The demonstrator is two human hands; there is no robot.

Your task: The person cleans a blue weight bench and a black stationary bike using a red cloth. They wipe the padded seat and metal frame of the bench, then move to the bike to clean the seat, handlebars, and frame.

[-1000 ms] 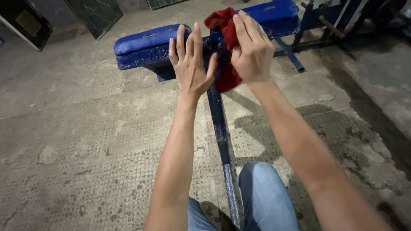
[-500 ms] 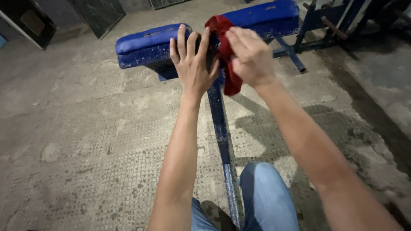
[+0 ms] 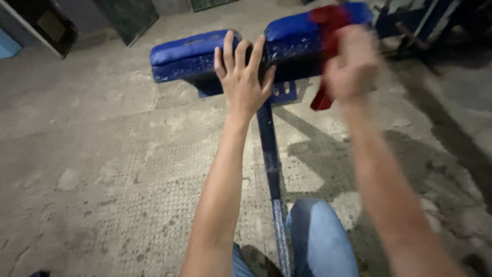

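A blue padded bench pad (image 3: 195, 54) lies across the far end of a blue metal bar (image 3: 270, 154) that runs toward me. My left hand (image 3: 242, 77) rests flat with fingers spread at the gap between the left pad and the right pad (image 3: 294, 33). My right hand (image 3: 352, 64), blurred by motion, is closed on a red cloth (image 3: 328, 20) that lies over the right pad, and a strip of the cloth hangs below the hand.
The floor (image 3: 102, 169) is rough, stained concrete. My knee in blue jeans (image 3: 320, 236) is beside the bar at the bottom. Dark panels (image 3: 128, 15) lean at the top left. More blue metal frame (image 3: 410, 25) stands at the top right.
My right hand has carried the red cloth from the gap between the pads rightward along the right pad. My left hand has stayed in place on the pads.
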